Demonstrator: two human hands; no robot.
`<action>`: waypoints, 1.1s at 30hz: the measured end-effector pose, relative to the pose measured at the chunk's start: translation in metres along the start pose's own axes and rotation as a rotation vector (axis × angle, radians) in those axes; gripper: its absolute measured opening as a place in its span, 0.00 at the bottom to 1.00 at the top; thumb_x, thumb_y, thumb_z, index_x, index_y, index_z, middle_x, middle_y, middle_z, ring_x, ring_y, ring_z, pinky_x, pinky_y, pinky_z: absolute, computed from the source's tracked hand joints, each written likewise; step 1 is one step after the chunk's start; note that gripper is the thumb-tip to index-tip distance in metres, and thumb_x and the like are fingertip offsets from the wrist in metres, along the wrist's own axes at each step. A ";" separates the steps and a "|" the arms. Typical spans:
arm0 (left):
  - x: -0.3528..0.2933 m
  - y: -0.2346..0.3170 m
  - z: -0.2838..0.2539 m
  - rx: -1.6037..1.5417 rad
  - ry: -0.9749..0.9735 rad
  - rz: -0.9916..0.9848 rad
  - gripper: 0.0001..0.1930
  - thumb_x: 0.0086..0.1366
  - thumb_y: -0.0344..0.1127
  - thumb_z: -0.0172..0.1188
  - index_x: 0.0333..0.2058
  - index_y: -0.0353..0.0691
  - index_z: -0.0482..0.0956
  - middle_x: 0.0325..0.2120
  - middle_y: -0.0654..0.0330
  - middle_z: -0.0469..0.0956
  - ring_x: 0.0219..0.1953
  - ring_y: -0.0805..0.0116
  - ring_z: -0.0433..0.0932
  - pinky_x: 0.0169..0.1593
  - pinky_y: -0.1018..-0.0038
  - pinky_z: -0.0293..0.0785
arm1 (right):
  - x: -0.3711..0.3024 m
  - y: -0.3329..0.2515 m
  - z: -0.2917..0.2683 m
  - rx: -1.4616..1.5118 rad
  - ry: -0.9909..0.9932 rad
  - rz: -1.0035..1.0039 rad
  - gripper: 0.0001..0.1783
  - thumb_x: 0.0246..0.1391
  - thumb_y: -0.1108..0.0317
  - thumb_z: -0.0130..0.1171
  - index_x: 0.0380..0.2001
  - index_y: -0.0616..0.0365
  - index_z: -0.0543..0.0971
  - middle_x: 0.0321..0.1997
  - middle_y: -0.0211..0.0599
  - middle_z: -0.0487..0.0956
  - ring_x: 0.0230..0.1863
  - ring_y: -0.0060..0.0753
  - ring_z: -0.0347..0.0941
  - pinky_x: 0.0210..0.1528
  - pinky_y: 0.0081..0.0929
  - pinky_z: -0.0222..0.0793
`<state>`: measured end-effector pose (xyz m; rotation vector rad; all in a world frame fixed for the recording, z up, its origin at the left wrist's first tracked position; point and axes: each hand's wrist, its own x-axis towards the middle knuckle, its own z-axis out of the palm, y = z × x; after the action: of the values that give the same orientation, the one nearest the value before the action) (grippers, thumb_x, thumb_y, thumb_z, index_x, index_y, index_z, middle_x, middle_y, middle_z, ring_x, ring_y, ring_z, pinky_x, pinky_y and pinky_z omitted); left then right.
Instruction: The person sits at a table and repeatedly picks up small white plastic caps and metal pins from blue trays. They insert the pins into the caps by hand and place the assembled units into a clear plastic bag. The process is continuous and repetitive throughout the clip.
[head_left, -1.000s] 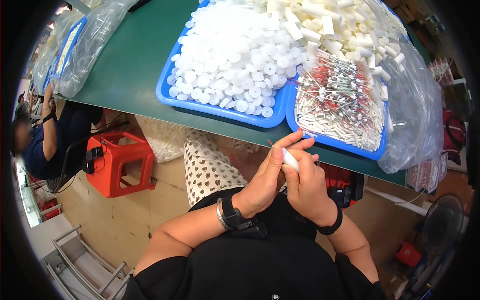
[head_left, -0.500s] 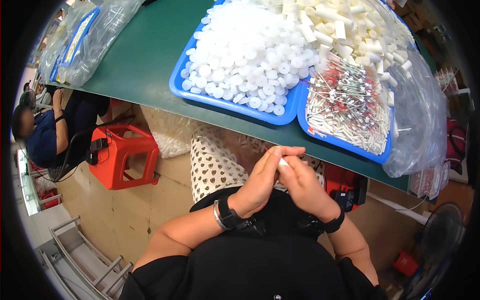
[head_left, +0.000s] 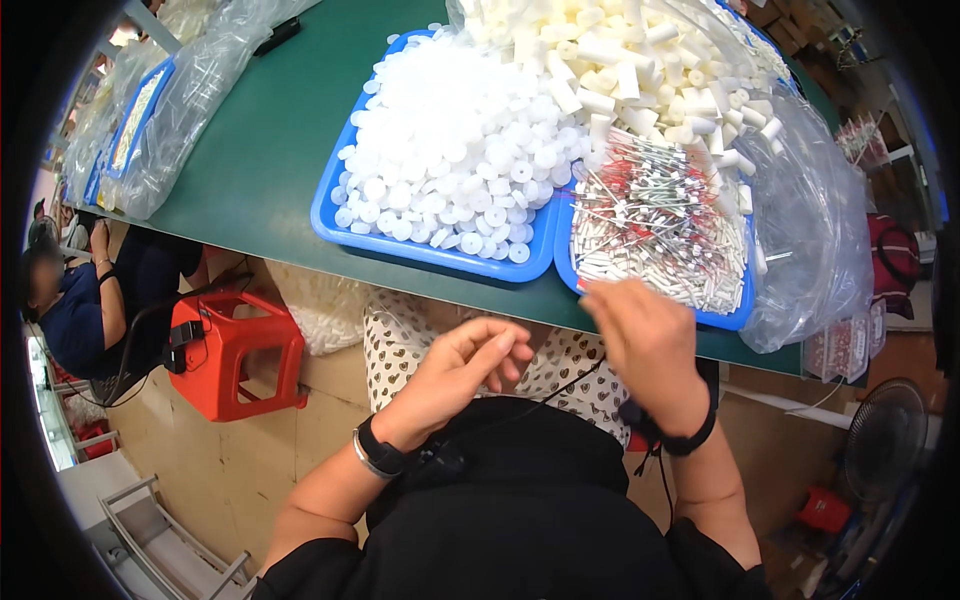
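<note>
My left hand (head_left: 465,365) is held over my lap, palm turned inward. Its fingers are loosely bent and slightly apart, and nothing shows in them. At the near edge of the smaller blue tray (head_left: 738,318), my right hand (head_left: 648,335) hovers with its fingers bent downward. Motion smears those fingertips, so whether they hold anything cannot be made out. That tray carries a pile of small white tubes (head_left: 660,278) with thin wire-leaded parts (head_left: 665,185) in red and white lying on top.
Left of it, a larger blue tray (head_left: 400,258) is heaped with translucent white discs (head_left: 440,150). Cream-coloured cylinders (head_left: 620,75) spill from clear plastic bags (head_left: 810,220) behind. A red stool (head_left: 225,370) stands at left near another seated person (head_left: 80,275). A fan (head_left: 885,440) is at right.
My hands were together over my lap around a small white piece. They have parted: the right went up to the smaller tray, the left moved left. The white piece no longer shows.
</note>
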<state>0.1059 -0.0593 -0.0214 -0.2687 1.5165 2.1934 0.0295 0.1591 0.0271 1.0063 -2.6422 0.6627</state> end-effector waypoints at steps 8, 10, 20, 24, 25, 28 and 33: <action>0.063 0.045 0.007 1.112 0.445 0.948 0.12 0.56 0.23 0.63 0.41 0.36 0.78 0.35 0.55 0.77 0.38 0.54 0.73 0.42 0.64 0.71 | 0.039 0.030 0.007 -0.486 -0.189 -0.244 0.03 0.41 0.73 0.55 0.24 0.56 0.73 0.26 0.33 0.69 0.31 0.35 0.70 0.34 0.31 0.67; 0.072 0.046 0.005 1.194 0.473 0.945 0.13 0.56 0.22 0.63 0.41 0.36 0.78 0.36 0.55 0.76 0.40 0.54 0.73 0.42 0.64 0.71 | 0.039 0.034 0.008 -0.463 -0.184 -0.266 0.02 0.42 0.73 0.54 0.24 0.56 0.73 0.26 0.33 0.69 0.31 0.35 0.70 0.34 0.30 0.66; 0.068 0.053 0.000 1.163 0.472 0.889 0.14 0.55 0.18 0.60 0.41 0.32 0.77 0.38 0.51 0.74 0.40 0.52 0.75 0.43 0.63 0.73 | 0.017 0.048 -0.006 -0.065 0.249 -0.194 0.08 0.48 0.81 0.58 0.32 0.59 0.76 0.32 0.39 0.78 0.27 0.31 0.75 0.28 0.25 0.67; 0.071 0.051 -0.003 1.169 0.454 0.922 0.12 0.55 0.17 0.60 0.39 0.31 0.78 0.38 0.51 0.73 0.39 0.52 0.75 0.42 0.64 0.73 | -0.003 0.041 -0.013 0.456 0.335 0.283 0.05 0.58 0.78 0.57 0.39 0.61 0.75 0.37 0.37 0.80 0.31 0.24 0.77 0.30 0.17 0.67; 0.071 0.050 -0.002 1.158 0.451 0.924 0.12 0.55 0.17 0.60 0.39 0.31 0.78 0.38 0.51 0.73 0.39 0.53 0.75 0.42 0.64 0.73 | -0.008 0.039 -0.014 0.654 0.350 0.407 0.05 0.60 0.76 0.56 0.40 0.62 0.75 0.37 0.36 0.80 0.31 0.22 0.77 0.30 0.16 0.66; 0.072 0.049 -0.002 1.116 0.449 0.939 0.12 0.55 0.17 0.60 0.39 0.31 0.78 0.39 0.51 0.73 0.38 0.53 0.76 0.41 0.65 0.74 | -0.014 0.041 -0.013 0.992 0.391 0.559 0.06 0.63 0.73 0.54 0.42 0.63 0.73 0.39 0.38 0.80 0.31 0.22 0.77 0.31 0.18 0.68; 0.071 0.049 0.000 1.213 0.429 0.925 0.13 0.55 0.16 0.58 0.40 0.30 0.76 0.39 0.51 0.73 0.40 0.52 0.74 0.43 0.64 0.73 | -0.014 0.033 -0.011 1.301 0.421 0.642 0.05 0.64 0.73 0.52 0.42 0.61 0.72 0.42 0.43 0.80 0.32 0.25 0.78 0.32 0.20 0.70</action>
<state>0.0205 -0.0553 -0.0093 0.4852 3.3380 1.2362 0.0183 0.1945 0.0206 0.0445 -1.9029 2.5250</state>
